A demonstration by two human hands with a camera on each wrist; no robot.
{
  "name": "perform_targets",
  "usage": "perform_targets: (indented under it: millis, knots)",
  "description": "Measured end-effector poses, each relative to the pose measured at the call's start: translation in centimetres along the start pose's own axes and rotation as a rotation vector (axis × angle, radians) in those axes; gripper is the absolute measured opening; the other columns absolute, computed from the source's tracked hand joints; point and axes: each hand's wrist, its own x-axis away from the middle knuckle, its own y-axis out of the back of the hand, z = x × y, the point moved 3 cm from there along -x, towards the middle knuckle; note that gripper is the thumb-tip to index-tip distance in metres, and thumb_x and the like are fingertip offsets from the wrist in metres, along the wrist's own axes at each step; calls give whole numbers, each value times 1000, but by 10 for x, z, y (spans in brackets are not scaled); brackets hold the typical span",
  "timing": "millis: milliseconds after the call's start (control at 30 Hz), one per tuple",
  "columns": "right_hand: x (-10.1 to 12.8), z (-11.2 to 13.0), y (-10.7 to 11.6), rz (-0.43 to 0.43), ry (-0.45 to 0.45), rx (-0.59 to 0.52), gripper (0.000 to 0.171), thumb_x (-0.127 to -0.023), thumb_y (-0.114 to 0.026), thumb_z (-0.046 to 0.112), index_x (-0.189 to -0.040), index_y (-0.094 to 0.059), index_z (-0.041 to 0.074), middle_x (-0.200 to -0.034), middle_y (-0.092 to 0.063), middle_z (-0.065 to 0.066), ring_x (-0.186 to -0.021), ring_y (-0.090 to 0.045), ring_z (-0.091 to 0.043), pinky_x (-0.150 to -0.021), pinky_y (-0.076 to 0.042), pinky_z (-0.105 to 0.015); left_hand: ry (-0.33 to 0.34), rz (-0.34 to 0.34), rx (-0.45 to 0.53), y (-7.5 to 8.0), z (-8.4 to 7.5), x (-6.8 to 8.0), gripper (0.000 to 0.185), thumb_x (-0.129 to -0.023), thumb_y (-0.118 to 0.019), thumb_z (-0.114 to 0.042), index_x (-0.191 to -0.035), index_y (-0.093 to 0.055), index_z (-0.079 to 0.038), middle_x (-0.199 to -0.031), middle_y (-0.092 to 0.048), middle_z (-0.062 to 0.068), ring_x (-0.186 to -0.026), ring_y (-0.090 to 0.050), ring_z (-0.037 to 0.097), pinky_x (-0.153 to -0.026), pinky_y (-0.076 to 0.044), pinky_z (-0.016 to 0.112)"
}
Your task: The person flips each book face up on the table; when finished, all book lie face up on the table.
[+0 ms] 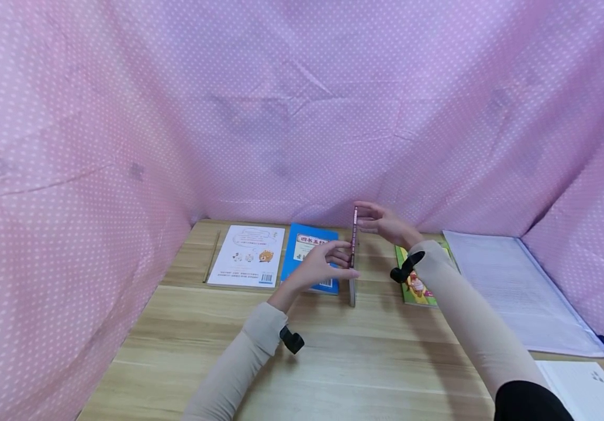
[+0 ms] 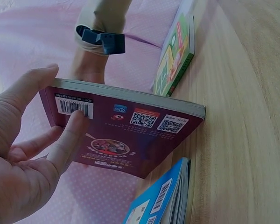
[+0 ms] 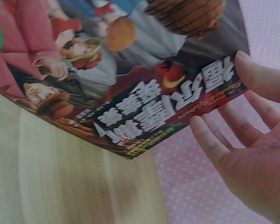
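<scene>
Wooden table (image 1: 333, 362) | pink dotted cloth walls (image 1: 70, 146) | both hands steady upright maroon book (image 1: 354, 257)

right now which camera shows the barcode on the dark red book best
The left wrist view: the barcode sits plainly on the dark red book, beside the left hand. The head view shows that book edge-on only; the right wrist view shows its illustrated other cover.

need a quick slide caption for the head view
Two hands, left hand and right hand, steady a dark red book upright on a wooden table among flat-lying books.
</scene>
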Motion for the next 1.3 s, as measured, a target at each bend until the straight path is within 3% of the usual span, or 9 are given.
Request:
perform_targets:
  millis: [400, 733, 1067, 1300]
  knots:
    - [-5, -17, -12, -10, -43, 10, 65, -102, -55, 0, -158, -24, -4, -161, -29, -31, -148, -31, -44, -123, -26, -58, -1, 6, -31, 8, -2, 7, 70, -87, -83, -26, -148, -51, -16, -127, -68, 9, -112, -69, 19, -95, -57, 35]
    - [-10, -37, -16, -21, -86, 53, 64, -101, -56, -1, -158, -28, 0, -156, -38, -31, -145, -37, -46, -122, -29, -57, -15, 7, -18, 14, 3, 11, 68, -88, -82, -20, -148, -52, -15, -127, -66, 12, -114, -68, 23, -92, -59, 34]
    - [-16, -63, -15, -52, -168, 95, 64, -98, -61, 2, -157, -36, 8, -154, -47, -23, -143, -44, -40, -121, -34, -52, 7, 1, -6, 17, 6, 14, 69, -88, -81, -17, -150, -50, -12, -130, -65, 14, -117, -67, 25, -89, -60, 33]
    - [-16, -67, -14, -79, -194, 112, 61, -99, -62, 4, -156, -39, 7, -153, -48, -23, -139, -49, -38, -119, -38, -50, -3, 5, 2, 18, 8, 15, 68, -89, -79, -15, -150, -50, -12, -131, -65, 14, -117, -67, 25, -90, -60, 33]
